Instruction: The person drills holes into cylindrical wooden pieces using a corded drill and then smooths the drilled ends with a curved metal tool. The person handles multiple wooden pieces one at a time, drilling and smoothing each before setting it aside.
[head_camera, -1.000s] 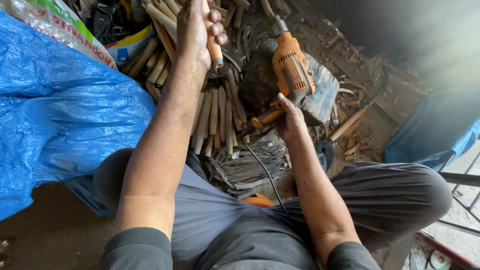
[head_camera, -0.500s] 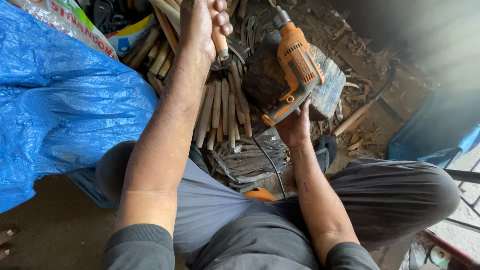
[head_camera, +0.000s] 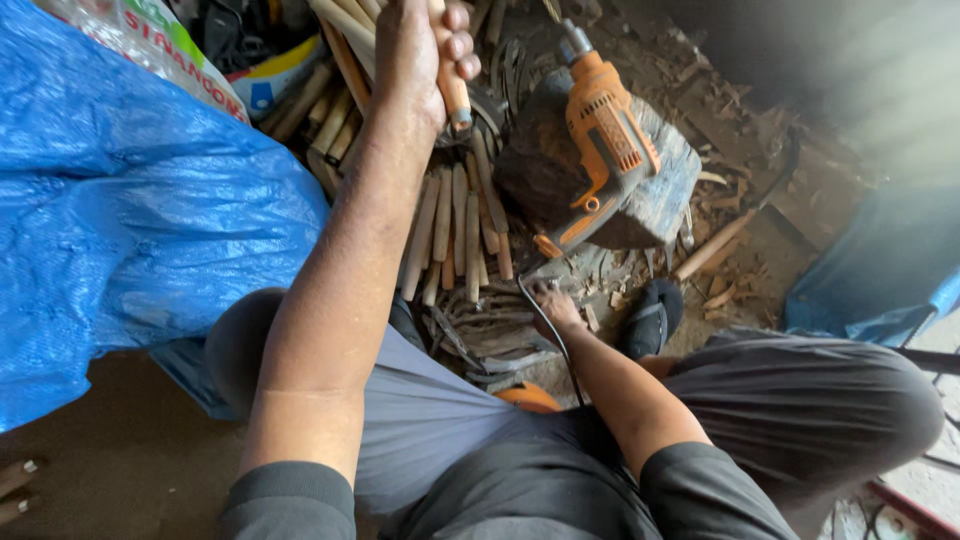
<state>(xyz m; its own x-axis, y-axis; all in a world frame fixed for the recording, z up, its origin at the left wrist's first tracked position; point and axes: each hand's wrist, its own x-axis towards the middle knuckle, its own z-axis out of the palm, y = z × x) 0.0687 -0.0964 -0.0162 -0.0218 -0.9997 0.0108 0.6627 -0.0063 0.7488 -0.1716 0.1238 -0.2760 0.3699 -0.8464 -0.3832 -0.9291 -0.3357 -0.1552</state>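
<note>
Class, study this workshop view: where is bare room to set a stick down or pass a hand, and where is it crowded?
Free: the brown floor patch at lower left, bordered by the blue tarp and the left arm.

Crowded: wooden sticks packed below the left hand; the orange drill covers the wood block; shavings surround the right hand.

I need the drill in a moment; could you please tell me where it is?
In the head view the orange drill lies on the wooden block, upper centre-right, right of the wooden sticks.
</note>
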